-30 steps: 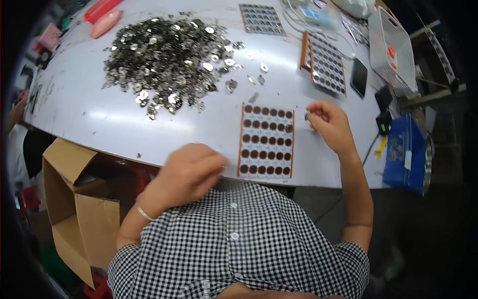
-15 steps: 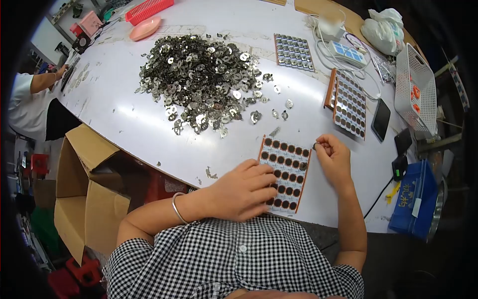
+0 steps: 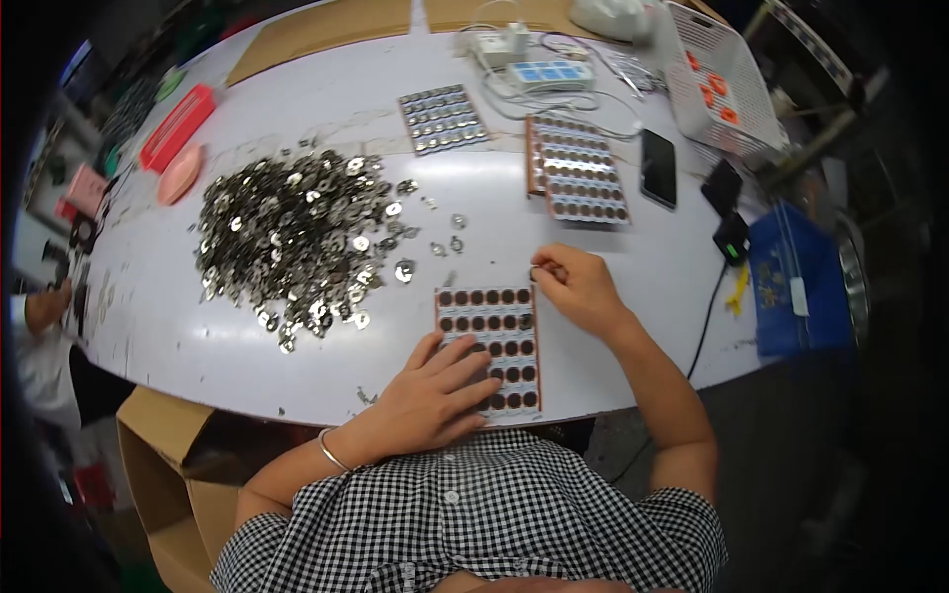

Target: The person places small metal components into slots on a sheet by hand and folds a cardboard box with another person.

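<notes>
A panel with rows of dark round spots (image 3: 491,296) lies at the table edge in front of me. One small metal piece (image 3: 525,322) sits on its right column, second row. My left hand (image 3: 435,387) rests with fingers spread over the panel's lower left part. Just right of the panel's top corner, my right hand (image 3: 573,285) pinches a small dark piece between thumb and finger. To the left is a large heap of shiny metal discs (image 3: 297,232), with a few loose ones (image 3: 404,270) near it.
Farther back lie a filled panel (image 3: 442,119), stacked panels (image 3: 583,173), a power strip (image 3: 550,74) with cables and a phone (image 3: 657,168). A white basket (image 3: 722,79) and blue bin (image 3: 801,282) stand right; red tray (image 3: 178,128) left. Another person's hand (image 3: 47,306) is far left.
My left hand has moved right onto the panel and its fingers have spread. My right hand stays beside the panel's top right corner, still pinching. The camera view has shifted.
</notes>
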A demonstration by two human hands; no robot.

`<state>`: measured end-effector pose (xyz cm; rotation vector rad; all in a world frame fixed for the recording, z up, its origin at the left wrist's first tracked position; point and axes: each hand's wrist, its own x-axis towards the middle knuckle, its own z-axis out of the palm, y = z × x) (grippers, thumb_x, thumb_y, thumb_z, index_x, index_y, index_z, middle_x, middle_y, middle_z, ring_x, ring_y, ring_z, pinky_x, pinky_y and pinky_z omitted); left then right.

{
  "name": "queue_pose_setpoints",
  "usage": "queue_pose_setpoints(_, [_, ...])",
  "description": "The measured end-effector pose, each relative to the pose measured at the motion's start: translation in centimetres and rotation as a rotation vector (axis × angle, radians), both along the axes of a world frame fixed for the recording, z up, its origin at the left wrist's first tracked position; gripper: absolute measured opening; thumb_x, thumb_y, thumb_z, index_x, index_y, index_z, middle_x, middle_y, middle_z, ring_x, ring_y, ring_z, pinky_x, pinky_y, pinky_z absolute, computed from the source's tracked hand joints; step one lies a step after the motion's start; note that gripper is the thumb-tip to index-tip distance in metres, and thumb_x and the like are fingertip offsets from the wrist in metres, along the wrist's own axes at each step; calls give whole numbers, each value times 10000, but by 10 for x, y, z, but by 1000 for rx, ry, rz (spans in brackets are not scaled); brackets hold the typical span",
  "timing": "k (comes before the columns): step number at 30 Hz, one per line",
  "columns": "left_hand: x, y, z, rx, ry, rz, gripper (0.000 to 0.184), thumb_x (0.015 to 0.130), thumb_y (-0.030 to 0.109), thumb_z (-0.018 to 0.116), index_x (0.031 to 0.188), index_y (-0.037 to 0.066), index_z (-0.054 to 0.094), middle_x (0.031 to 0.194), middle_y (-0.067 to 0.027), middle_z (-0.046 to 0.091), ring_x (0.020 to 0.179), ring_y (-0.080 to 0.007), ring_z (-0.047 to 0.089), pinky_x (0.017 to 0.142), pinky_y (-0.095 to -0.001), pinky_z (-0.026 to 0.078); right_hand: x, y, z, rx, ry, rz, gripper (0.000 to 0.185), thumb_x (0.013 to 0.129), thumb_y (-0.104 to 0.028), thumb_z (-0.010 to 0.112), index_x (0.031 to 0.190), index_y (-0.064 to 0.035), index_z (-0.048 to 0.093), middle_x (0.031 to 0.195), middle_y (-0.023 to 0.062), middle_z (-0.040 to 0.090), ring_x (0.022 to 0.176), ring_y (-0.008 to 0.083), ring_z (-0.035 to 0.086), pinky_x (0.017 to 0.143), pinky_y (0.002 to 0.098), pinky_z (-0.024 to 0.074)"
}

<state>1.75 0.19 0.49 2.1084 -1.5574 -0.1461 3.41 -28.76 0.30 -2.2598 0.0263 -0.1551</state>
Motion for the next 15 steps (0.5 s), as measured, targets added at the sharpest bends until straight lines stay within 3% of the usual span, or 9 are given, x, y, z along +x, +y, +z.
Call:
queue_pose_setpoints(6, [-2, -10, 3, -31, 6, 60, 465, 858, 343, 749, 1259, 121, 667, 1378, -144, 576, 1375, -360, 458, 1154, -588, 289, 2, -4, -4, -49, -59, 25, 160, 880, -112, 686, 1026, -46, 695, 816, 116, 704, 681, 210, 678, 655, 323, 539])
queue_pose_setpoints(12, [-9, -3, 2, -8, 22, 127, 455, 859, 358, 745, 1251, 138, 677, 1370, -128, 587, 1377, -354, 463, 1156, -591, 299, -5, -2, -2, 58, 60, -12, 191, 876, -57, 682, 1061, -11, 687, 769, 86, 671, 645, 115, 620, 619, 268, 512])
queue_pose_setpoints(13, [-10, -3, -1, -21, 12, 140, 463, 847, 360, 755, 1246, 138, 676, 1352, -120, 596, 1368, -362, 472, 1148, -604, 306, -7, 0, 3, 60, 74, 1, 177, 884, -36, 673, 1057, 2, 683, 781, 36, 656, 651, 53, 579, 612, 236, 498])
queue_pose_setpoints(15, [-12, -2, 1, -19, 7, 140, 484, 831, 363, 766, 1245, 132, 673, 1347, -122, 597, 1362, -368, 480, 1142, -616, 306, -6, 0, 2, 163, 111, 10, 165, 898, -30, 662, 1057, 7, 679, 801, 16, 652, 665, 33, 569, 610, 214, 488])
